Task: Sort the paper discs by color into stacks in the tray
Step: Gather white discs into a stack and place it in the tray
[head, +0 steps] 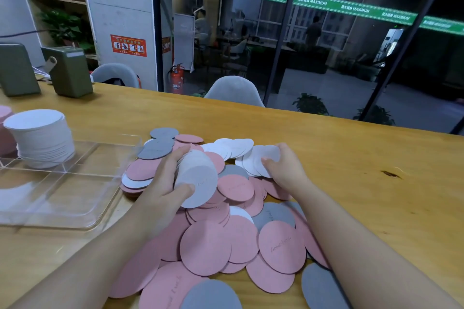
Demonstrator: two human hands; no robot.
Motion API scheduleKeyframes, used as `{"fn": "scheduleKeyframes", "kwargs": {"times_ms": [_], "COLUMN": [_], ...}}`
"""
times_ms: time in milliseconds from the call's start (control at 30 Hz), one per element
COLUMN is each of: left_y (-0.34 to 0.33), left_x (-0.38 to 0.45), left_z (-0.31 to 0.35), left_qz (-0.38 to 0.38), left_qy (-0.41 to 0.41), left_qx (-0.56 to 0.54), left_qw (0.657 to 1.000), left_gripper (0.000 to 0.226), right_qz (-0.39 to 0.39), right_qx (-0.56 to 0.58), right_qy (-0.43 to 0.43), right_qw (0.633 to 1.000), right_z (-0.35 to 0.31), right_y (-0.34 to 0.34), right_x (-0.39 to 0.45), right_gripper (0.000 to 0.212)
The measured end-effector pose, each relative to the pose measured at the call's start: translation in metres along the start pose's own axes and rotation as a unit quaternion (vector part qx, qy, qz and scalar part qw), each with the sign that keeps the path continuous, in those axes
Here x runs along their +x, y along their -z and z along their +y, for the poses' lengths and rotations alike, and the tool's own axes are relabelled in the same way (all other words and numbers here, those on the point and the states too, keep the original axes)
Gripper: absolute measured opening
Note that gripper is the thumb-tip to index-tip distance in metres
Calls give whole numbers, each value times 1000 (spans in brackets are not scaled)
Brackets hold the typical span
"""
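White paper discs are being gathered: the left hand [168, 184] grips a thick handful of white discs [197, 178], thumb on the face of the front one and fingers curled round behind, held on edge above the loose heap [226, 238] of pink, grey and white discs on the wooden table [351, 158]. The right hand [282, 168] pinches the edge of a few fanned white discs [261, 158] at the far side of the heap. To the left sits the clear plastic tray [82, 198], with a tall white stack [41, 137] in a far compartment and a pink stack [5, 130] just beside it, cut off by the frame edge.

The handful looks loosely aligned, so it could splay or shed discs during the carry to the tray. A pink or grey disc could ride along under the fanned whites. The white stack is already tall, and dropping a bundle on it off-centre could topple it into the neighbouring pink stack.
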State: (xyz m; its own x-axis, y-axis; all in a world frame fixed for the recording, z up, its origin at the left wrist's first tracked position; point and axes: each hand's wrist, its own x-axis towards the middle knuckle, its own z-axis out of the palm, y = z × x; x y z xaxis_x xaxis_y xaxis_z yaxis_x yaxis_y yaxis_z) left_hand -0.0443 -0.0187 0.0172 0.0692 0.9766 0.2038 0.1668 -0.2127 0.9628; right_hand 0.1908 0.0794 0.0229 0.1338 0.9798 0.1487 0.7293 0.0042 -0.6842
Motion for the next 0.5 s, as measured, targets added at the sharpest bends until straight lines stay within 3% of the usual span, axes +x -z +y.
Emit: {"fn": "scheduleKeyframes", "kwargs": {"times_ms": [267,400,500], "left_y": [1,1,0], "left_x": [1,1,0], "left_z": [-2,-3,-1], "left_qz": [-3,-2,1], "left_qy": [1,0,-3], "left_qx": [7,8,9], "left_qw": [1000,1000,1000], "left_gripper": [63,64,63], "right_qz": [76,76,29], "right_qx": [102,196,289], "right_qy": [73,130,169], "right_qw": [989,969,942], "right_z": [-2,-4,-7], "right_y": [13,19,20], "right_x": [-21,-39,-54], "right_gripper": [12,21,21]}}
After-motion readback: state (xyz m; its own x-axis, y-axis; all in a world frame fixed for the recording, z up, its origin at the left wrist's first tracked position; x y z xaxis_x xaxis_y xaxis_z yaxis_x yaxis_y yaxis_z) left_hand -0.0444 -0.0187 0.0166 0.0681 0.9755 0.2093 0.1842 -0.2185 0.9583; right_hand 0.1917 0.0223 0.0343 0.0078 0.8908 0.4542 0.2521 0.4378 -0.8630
